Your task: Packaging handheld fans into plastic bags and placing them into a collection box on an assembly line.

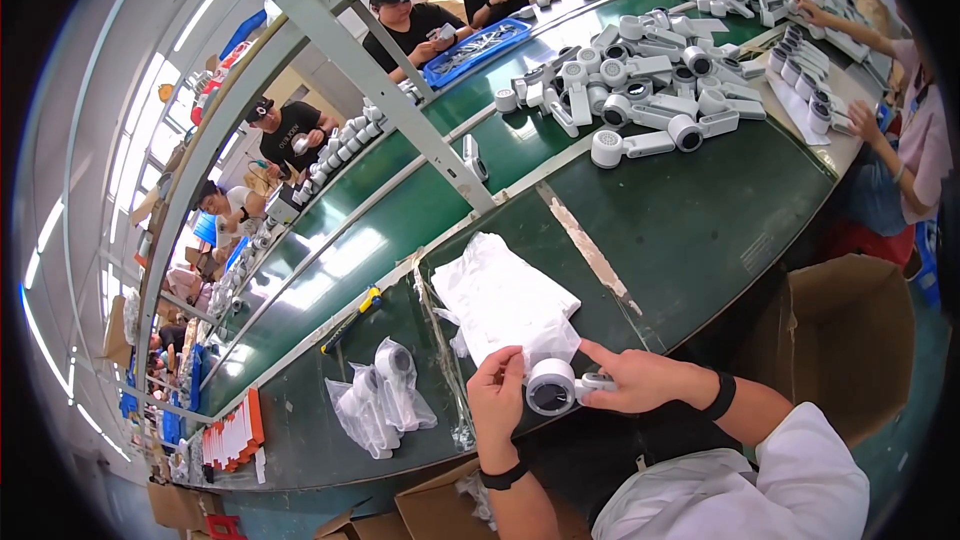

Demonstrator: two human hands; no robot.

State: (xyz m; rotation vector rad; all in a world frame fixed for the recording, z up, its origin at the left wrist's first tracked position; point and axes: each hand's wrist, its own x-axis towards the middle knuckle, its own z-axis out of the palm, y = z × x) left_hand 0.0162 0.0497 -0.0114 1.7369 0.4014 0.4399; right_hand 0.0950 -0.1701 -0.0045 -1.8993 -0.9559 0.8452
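Long green bench (700,230), crowded with white handheld devices at its far end. Near edge of bench: left hand (496,395) pinching a white plastic bag (505,302), right hand (640,377) clasping a white round-headed device (552,386) by the handle, head at the bag's mouth. Risk, as a judgement: thin bag tearing or slipping off, device dropping toward the cardboard box (850,340) beside the bench.

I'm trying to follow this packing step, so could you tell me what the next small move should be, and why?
Probably slide the white handheld device into the white bag: the left hand pinches the bag beside its round head, the right hand grips its handle, and two bagged devices lie nearby.
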